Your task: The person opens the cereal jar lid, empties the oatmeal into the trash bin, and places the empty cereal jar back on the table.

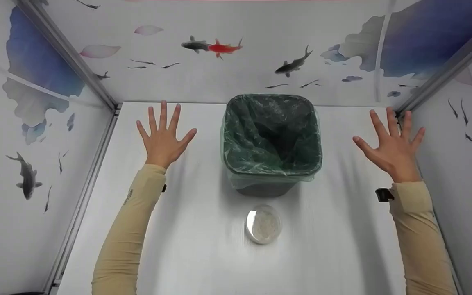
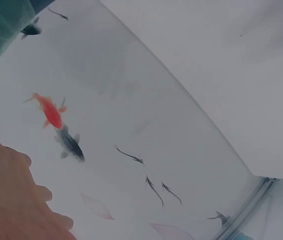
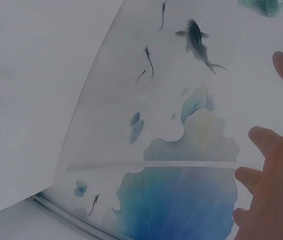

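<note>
In the head view my left hand [image 1: 163, 141] is held over the left part of the white table, its fingers straight and spread, holding nothing. My right hand [image 1: 395, 149] is spread the same way at the table's right side, also bare. Between them stands a dark bin [image 1: 266, 190] lined with a green plastic bag [image 1: 240, 143], apart from both hands. Nearer to me lies a round, clear, shallow dish [image 1: 264, 225] with a pale top; what it contains is too unclear to tell. Each wrist view catches part of a hand, the left [image 2: 11, 195] and the right [image 3: 276, 185].
White panels printed with fish and lotus leaves enclose the table [image 1: 203, 254] at the back, left and right. Metal rails [image 1: 92, 176] run along the corners. The green bag's edge also shows at the top of both wrist views.
</note>
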Tool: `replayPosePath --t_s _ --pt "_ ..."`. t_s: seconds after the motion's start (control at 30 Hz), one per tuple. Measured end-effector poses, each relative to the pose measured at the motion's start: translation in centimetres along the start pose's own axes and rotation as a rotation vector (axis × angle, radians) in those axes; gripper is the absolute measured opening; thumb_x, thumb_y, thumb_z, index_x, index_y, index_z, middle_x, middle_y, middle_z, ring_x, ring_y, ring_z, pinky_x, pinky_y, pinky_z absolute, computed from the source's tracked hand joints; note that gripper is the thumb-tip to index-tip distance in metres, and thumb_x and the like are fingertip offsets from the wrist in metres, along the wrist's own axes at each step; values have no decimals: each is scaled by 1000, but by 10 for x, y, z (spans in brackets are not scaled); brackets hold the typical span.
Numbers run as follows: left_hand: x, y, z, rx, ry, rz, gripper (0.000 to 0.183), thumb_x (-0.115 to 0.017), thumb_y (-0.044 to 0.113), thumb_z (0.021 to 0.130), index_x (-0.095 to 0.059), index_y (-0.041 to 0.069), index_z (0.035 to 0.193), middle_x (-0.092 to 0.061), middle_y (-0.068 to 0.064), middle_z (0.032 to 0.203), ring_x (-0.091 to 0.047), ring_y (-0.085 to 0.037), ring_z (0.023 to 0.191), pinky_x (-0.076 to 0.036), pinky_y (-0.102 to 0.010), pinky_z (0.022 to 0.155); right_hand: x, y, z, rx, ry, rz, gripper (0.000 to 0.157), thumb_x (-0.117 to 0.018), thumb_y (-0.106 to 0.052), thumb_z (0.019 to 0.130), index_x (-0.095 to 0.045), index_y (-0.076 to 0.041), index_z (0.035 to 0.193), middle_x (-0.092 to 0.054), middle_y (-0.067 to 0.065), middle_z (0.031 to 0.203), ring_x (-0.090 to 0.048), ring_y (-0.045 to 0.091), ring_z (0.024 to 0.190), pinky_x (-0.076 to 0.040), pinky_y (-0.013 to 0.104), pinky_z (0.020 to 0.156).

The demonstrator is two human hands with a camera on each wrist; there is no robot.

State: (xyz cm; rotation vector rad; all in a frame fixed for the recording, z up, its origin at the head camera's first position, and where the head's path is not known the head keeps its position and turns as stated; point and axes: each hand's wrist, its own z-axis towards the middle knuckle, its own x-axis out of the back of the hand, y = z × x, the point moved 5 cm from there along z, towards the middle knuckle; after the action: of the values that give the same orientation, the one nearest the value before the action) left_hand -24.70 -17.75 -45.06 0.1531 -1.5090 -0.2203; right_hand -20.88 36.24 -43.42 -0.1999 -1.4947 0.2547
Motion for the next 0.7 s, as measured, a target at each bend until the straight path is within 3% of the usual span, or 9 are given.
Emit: replayPosePath --t_s 0.27,0.4,0.53,0.7 --pt "1 6 -8 -30 47 -9 85 -37 73 89 -10 29 156 5 -5 161 16 -32 144 17 -62 105 2 -1 -6 7 19 8 83 -45 -64 92 -12 -23 157 4 12 161 26 32 140 27 61 98" --pt "-6 9 -18 -44 66 -12 85 -38 73 89 -9 30 156 6 -4 161 16 -31 144 15 -62 105 0 -6 -14 6 51 25 83 -45 -63 92 -12 -23 157 2 10 161 23 32 142 25 61 100" --pt "-23 8 -37 -61 98 -29 85 -44 71 89 -14 27 156 0 -7 162 9 -34 145 10 -65 106 -6 -14 -25 21 96 93 80 -50 -56 94 -15 -21 157 -1 11 161 20 31 143 23 62 101" --pt "-59 6 -73 -67 105 -63 83 -50 65 89 -23 22 155 -9 -13 160 -1 -38 145 4 -68 106 -20 -21 -43 3 203 182 72 -62 -32 94 -26 -12 153 -17 19 157 7 36 145 14 65 105"
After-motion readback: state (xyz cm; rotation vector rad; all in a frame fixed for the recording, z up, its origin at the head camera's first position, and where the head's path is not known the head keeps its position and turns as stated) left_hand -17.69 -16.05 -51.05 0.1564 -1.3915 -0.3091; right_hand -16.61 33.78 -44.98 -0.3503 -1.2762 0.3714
